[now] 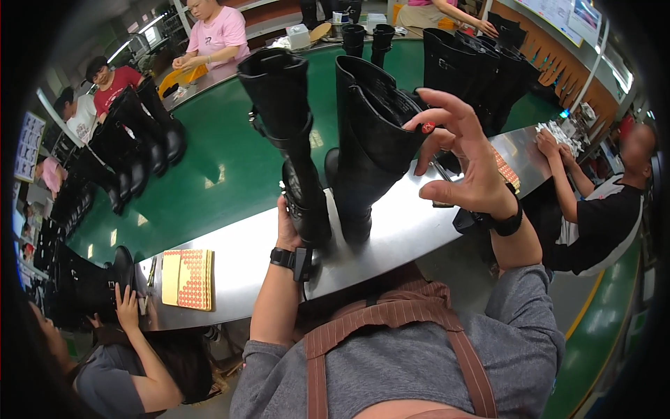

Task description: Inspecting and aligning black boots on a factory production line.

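Observation:
Two tall black boots stand side by side before me on the metal edge of the table. My left hand [287, 227] grips the left boot [305, 202] low at its foot, some fingers hidden behind it. Beside the top of the right boot [370, 133], my right hand [464, 160] is raised with thumb and fingers apart. A small round red sticker [428, 128] shows at a fingertip, close to the boot's upper rim; whether it touches the boot I cannot tell. A sheet of round red stickers [195, 279] lies on the metal to the left.
A green work surface [230, 160] stretches beyond the metal strip [241, 262]. More black boots stand at left [132, 140] and at back right [460, 70]. Another sticker sheet [505, 170] lies at right. Co-workers sit close on both sides; one hand [127, 307] touches a boot at left.

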`<action>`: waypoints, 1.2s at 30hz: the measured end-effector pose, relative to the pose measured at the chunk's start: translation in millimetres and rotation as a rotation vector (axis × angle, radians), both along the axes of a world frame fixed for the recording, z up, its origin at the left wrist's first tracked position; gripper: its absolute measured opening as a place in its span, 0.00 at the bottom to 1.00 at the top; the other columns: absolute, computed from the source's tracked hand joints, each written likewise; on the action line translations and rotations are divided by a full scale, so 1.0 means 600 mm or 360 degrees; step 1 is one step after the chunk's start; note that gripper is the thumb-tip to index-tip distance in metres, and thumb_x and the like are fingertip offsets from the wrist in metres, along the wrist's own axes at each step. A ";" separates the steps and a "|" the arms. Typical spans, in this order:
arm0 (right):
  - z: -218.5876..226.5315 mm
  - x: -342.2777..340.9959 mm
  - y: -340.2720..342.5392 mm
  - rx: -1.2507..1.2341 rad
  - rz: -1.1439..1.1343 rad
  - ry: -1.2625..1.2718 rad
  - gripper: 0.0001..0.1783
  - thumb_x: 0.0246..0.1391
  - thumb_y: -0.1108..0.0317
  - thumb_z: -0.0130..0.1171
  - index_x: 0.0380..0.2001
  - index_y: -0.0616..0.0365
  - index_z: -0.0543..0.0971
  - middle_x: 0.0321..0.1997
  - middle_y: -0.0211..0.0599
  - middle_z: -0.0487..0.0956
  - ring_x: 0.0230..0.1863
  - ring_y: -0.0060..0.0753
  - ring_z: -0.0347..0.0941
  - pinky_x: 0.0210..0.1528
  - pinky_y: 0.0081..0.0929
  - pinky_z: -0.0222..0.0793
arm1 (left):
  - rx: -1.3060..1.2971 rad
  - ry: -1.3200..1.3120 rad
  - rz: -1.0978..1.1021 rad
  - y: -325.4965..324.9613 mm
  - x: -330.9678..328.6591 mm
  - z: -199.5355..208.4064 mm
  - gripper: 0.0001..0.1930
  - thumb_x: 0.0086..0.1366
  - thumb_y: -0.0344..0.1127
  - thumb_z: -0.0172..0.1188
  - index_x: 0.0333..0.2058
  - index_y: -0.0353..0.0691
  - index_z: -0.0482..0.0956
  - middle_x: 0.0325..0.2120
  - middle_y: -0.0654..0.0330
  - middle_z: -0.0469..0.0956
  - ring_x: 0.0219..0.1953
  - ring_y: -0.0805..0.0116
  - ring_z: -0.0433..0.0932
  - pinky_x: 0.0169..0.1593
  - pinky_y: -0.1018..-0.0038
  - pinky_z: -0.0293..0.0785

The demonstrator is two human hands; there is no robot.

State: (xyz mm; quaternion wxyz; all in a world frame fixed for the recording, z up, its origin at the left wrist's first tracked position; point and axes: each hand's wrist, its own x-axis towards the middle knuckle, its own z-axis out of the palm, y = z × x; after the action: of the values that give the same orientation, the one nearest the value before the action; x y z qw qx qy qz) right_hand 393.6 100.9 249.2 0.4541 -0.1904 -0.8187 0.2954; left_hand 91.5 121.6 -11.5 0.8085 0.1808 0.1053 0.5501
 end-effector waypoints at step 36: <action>0.181 -0.231 0.295 -0.0113 -0.0092 -0.0631 0.16 0.45 0.65 0.72 0.31 0.67 0.82 0.28 0.30 0.83 0.28 0.17 0.75 0.32 0.19 0.71 | -0.0307 0.0208 0.0511 0.003 -0.005 0.037 0.31 0.68 0.62 0.44 0.57 0.42 0.70 0.48 0.56 0.78 0.48 0.63 0.76 0.47 0.67 0.72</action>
State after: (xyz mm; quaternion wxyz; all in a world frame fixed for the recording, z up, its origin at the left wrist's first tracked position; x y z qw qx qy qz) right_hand 255.0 278.1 357.8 0.2854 -0.2842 -0.8753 0.2676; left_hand 88.6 123.1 10.6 0.7155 0.1187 0.2371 0.6463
